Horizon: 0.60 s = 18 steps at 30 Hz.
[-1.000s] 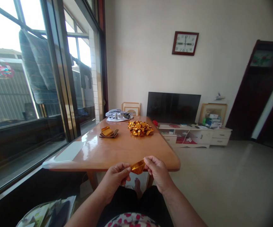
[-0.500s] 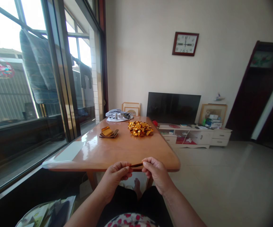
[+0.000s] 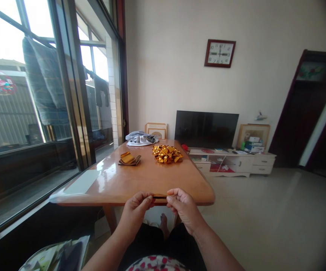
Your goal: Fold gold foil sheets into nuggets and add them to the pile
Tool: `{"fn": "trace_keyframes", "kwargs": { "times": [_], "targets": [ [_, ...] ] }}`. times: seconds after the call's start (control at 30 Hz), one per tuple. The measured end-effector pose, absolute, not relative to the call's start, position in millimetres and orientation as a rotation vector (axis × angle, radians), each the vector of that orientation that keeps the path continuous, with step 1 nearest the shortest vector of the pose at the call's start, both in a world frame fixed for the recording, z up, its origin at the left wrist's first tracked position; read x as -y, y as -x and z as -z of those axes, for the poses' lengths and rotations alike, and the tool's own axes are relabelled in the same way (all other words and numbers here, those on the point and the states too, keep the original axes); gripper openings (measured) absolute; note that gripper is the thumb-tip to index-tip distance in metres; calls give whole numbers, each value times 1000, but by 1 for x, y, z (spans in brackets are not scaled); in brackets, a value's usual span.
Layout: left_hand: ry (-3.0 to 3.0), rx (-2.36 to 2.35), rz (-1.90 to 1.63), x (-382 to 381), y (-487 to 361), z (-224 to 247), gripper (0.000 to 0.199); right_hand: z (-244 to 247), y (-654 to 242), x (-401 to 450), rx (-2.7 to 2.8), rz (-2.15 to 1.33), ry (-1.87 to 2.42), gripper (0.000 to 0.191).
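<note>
A thin dark and gold strip (image 3: 160, 197) is stretched level between my two hands at the table's near edge. My left hand (image 3: 138, 206) pinches its left end, and my right hand (image 3: 182, 205) pinches the right end. Beyond them on the wooden table (image 3: 151, 178) lies a heap of shiny gold folded pieces (image 3: 167, 154). To its left sits a small stack of gold and brown sheets (image 3: 129, 159), the top one curled.
Folded grey cloth (image 3: 141, 138) lies at the table's far end, with frames behind it. A television (image 3: 206, 129) stands on a white cabinet (image 3: 243, 164). Windows run along the left. A container of papers (image 3: 57, 254) is at the lower left.
My right hand has shifted slightly left, and the strip between my hands now looks more level, with a wider gold part showing. Both hands keep their pinch.
</note>
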<state>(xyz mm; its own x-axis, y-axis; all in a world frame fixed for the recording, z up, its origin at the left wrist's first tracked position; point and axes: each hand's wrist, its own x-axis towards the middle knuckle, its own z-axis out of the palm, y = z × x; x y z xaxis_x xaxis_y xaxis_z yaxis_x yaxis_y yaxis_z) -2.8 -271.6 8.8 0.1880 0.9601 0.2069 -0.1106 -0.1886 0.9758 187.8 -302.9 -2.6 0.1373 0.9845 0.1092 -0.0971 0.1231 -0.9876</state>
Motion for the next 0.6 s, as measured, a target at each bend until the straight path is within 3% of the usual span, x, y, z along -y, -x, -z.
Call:
{"fn": "trace_keyframes", "kwargs": {
  "times": [0.6],
  "targets": [
    [-1838, -952, -1387, 285, -2, -8, 17, 6, -172, 297, 845, -1133, 1130, 24]
  ]
}}
